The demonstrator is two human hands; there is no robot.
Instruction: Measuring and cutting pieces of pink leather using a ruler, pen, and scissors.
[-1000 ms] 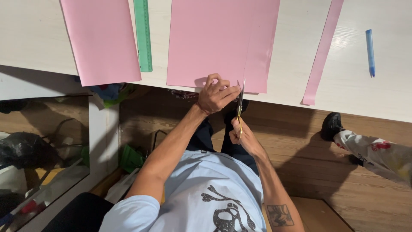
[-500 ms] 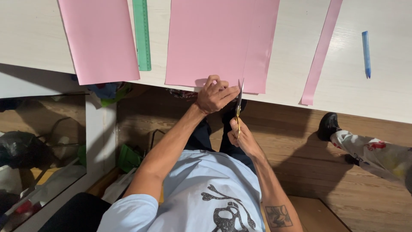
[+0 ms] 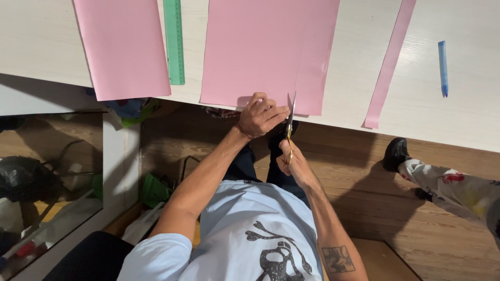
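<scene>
A large pink paper sheet (image 3: 260, 47) lies on the white table (image 3: 41, 47), its near edge overhanging the table's front. My left hand (image 3: 260, 115) pinches that near edge and holds it steady. My right hand (image 3: 292, 165) is below the table edge, gripping gold-handled scissors (image 3: 289, 122). Their blades point up into the sheet's near edge, just right of my left fingers. A crease or cut line runs up the sheet from the blades.
A second pink sheet (image 3: 122, 47) and a green ruler (image 3: 174, 41) lie to the left. A narrow pink strip (image 3: 390, 57) and a blue pen (image 3: 442, 67) lie to the right. Another person's patterned trouser leg (image 3: 448, 187) and black shoe (image 3: 396, 153) stand on the wooden floor.
The scissor blades have crept slightly further up into the sheet's edge. Both hands otherwise keep their places.
</scene>
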